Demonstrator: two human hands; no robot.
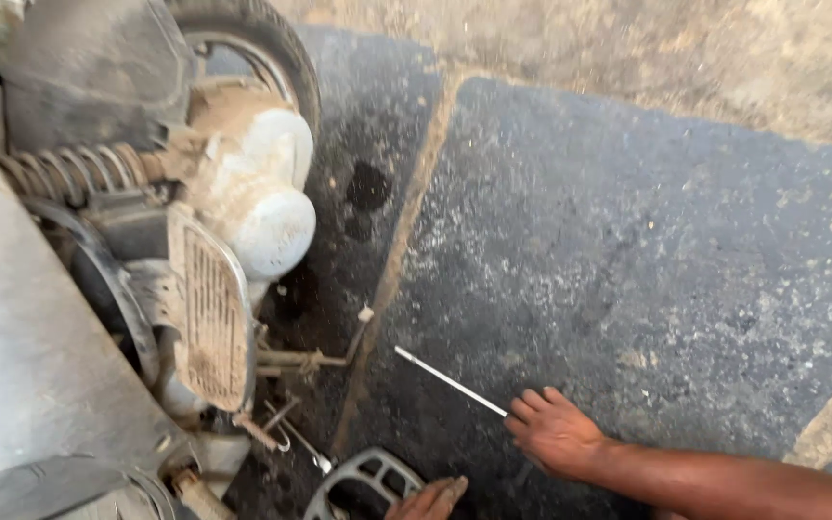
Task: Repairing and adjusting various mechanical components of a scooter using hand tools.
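1. Fingers (535,403) of the right hand (556,433) curled lightly over the near end of a thin metal rod (450,381) – touching it, perhaps pinching it, though a firm grip cannot be told from here.
2. Rod lying low on the dark floor mat (628,250), pointing up and left from the hand toward the scooter's underside, far tip free and near the side stand (353,339).
3. Left hand (428,499) barely in view at the bottom edge, fingertips resting on or just beside a black footrest plate (363,480); fingers partly cut off, so open or clenched cannot be told.
4. Best handled by closing thumb and forefinger fully round the rod's end before lifting – a slim, smooth rod likely to roll or slip on the gritty mat.
5. Worth keeping the far tip low and steered clear of the stand and the springs beside it while swinging it round.
6. Close by on the left: dusty engine casing (252,193), ribbed cover (209,313), coil spring of the shock absorber (79,171), rear tyre (262,43) above.
7. In the way: the stand, small hooks and a loose spring (305,445) under the engine – easy snags for a long thin tool.
8. Beyond the mat, bare sandy ground (628,48).
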